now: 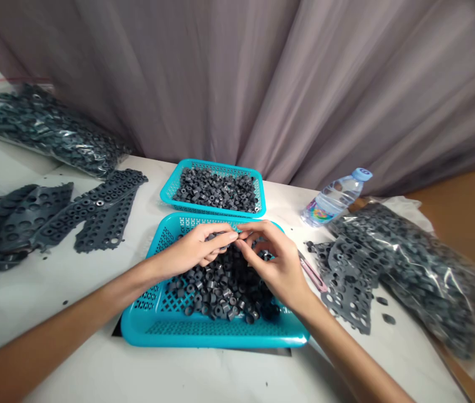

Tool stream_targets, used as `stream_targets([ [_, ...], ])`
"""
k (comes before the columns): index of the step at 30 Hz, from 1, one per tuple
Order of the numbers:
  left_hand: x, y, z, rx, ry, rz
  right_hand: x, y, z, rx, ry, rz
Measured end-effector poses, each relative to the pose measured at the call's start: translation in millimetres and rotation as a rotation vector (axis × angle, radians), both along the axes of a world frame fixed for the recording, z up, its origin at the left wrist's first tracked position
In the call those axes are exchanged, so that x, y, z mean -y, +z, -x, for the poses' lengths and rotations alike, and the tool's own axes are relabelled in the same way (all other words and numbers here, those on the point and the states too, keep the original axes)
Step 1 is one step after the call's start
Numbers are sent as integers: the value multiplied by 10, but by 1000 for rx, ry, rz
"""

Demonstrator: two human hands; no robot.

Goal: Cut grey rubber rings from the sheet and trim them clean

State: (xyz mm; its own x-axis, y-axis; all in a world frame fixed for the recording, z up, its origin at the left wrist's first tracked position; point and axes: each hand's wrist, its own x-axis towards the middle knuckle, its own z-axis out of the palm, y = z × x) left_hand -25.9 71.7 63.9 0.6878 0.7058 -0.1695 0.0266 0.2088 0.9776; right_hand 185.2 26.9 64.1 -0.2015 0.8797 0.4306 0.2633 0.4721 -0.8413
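Note:
My left hand (203, 245) and my right hand (277, 263) meet fingertip to fingertip over the front blue plastic basket (216, 339). The left hand's fingers are curled, with its thumb pressed along them. On the right, thumb and index finger are drawn together in a pinch. Whatever they hold is too small and too covered by the fingers to make out. Below them, many small dark grey ring-shaped pieces (220, 299) lie heaped in the basket, partly hidden by my hands.
Behind stands a second blue basket (212, 163) of similar pieces. Perforated dark sheets (109, 215) lie left, with a filled clear bag (52, 131) behind. At right are a water bottle (333, 198), a pink cutter (313, 274), another perforated sheet (348, 285) and a filled bag (434, 274).

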Motion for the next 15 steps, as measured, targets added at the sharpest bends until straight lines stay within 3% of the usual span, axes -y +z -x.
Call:
stream_targets([
  [15, -8, -52, -6, -54, 50, -15, -36, -23, -28, 53, -4, 14],
])
